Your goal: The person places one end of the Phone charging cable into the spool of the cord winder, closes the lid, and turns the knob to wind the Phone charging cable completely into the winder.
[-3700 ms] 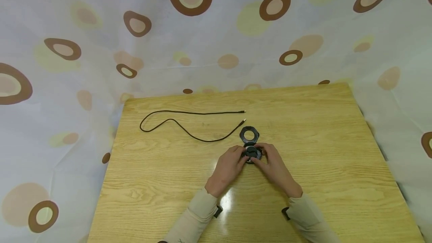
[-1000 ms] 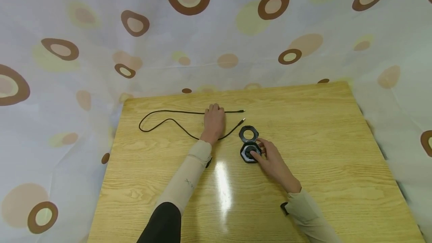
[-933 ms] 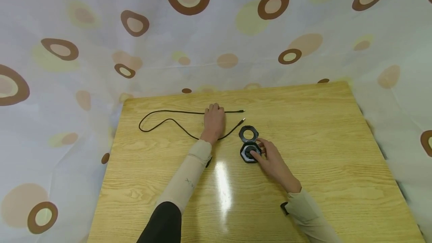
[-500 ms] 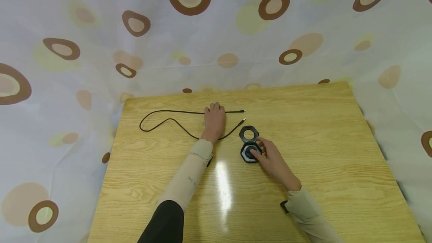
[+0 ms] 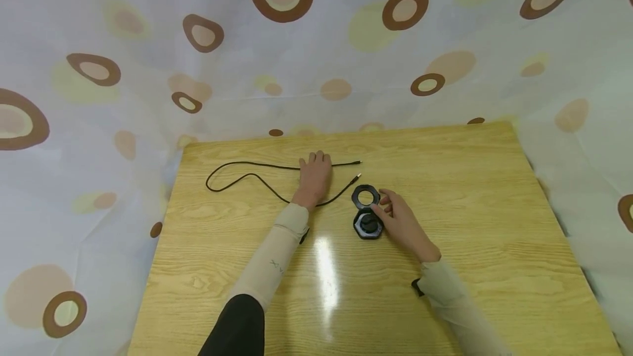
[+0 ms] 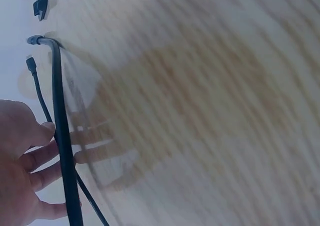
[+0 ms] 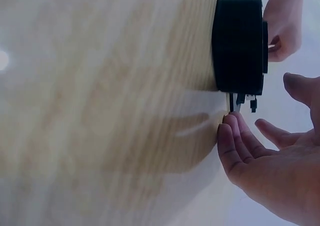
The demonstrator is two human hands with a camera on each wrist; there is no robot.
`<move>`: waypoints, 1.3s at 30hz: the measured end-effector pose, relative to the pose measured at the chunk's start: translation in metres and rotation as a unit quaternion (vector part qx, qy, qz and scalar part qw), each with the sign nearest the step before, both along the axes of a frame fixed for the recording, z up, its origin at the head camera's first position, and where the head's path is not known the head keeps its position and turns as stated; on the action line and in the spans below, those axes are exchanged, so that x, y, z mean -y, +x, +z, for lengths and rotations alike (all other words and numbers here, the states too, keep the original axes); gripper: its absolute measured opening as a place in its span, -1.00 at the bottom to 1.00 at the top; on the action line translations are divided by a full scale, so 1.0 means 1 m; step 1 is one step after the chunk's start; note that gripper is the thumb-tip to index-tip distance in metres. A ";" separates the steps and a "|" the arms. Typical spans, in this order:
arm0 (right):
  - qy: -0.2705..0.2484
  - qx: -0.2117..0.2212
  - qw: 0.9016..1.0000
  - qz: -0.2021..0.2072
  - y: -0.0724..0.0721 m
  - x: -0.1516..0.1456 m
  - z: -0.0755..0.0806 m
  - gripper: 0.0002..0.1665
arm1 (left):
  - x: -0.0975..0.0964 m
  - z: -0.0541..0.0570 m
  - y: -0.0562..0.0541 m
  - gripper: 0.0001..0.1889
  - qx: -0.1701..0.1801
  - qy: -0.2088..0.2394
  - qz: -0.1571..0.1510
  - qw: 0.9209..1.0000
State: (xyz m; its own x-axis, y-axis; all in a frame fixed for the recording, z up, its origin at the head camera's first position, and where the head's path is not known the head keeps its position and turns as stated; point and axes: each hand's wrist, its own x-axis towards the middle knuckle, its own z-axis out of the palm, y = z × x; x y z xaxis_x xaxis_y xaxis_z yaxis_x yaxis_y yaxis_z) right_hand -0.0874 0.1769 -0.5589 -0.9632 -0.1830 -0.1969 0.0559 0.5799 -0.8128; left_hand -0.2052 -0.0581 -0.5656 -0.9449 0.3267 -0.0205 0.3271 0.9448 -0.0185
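In the head view my left hand (image 5: 315,176) rests palm down over a black USB cable (image 5: 252,174), near its upper strand. The left wrist view has the fingers of that hand (image 6: 20,166) spread around the far strand, with the cable's near strand (image 6: 64,136) in front. Beside a black hexagonal case (image 5: 368,225) with a round dark piece in its middle is my right hand (image 5: 403,224). Its thumb and fingers stand apart near the edge of a hexagonal black ring (image 5: 366,195) that adjoins the case. Nothing lies between them in the right wrist view, where the case (image 7: 237,46) shows side-on.
Both hands work over a light wooden table (image 5: 484,218). Patterned cloth (image 5: 336,43) hangs behind it and down both sides. The cable's two plug ends lie just left of the ring. Dark straps (image 5: 417,288) sit at the wrists.
First, both hands were at the case; then my left hand went over to the cable. In the last half second my right hand has left the round piece and moved up toward the ring.
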 end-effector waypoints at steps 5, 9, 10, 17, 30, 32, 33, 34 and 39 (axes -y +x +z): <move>0.010 -0.006 1.000 0.009 -0.010 -0.004 0.002 -0.27 | 0.001 0.001 0.002 -0.67 0.002 0.002 -0.017 1.000; 0.020 -0.015 1.000 0.010 -0.015 -0.006 0.001 -0.31 | 0.001 0.007 0.006 -0.65 0.002 -0.004 -0.037 0.999; 0.022 -0.020 1.000 0.010 -0.016 -0.007 0.000 -0.32 | 0.001 0.009 0.007 -0.65 0.001 -0.006 -0.042 0.999; 0.027 -0.035 0.999 -0.007 -0.018 -0.006 0.001 -0.39 | 0.000 0.017 0.018 -0.66 -0.037 -0.024 -0.077 0.996; 0.011 -0.044 0.998 -0.043 -0.022 0.000 0.010 -0.37 | -0.002 0.021 0.045 -0.86 -0.139 -0.008 -0.144 0.980; 0.015 -0.046 0.998 -0.048 -0.023 0.001 0.010 -0.38 | -0.003 0.020 0.048 -0.87 -0.151 -0.001 -0.153 0.977; 0.018 -0.047 0.997 -0.050 -0.023 0.002 0.009 -0.39 | -0.003 0.020 0.049 -0.88 -0.158 -0.001 -0.156 0.975; 0.019 -0.049 0.997 -0.052 -0.023 0.002 0.010 -0.40 | -0.003 0.020 0.050 -0.88 -0.164 0.000 -0.159 0.974; 0.021 -0.048 0.997 -0.048 -0.022 0.003 0.011 -0.45 | -0.002 0.018 0.056 -0.91 -0.158 0.007 -0.167 0.973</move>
State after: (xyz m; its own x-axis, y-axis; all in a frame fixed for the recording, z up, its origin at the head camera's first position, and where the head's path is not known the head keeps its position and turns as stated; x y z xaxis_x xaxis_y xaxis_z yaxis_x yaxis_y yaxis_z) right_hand -0.1096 0.1739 -0.5480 -0.9907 -0.0822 -0.1081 0.0358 0.6096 -0.7919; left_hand -0.1494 -0.0557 -0.5476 -0.7442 0.6149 0.2609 0.5958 0.7876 -0.1571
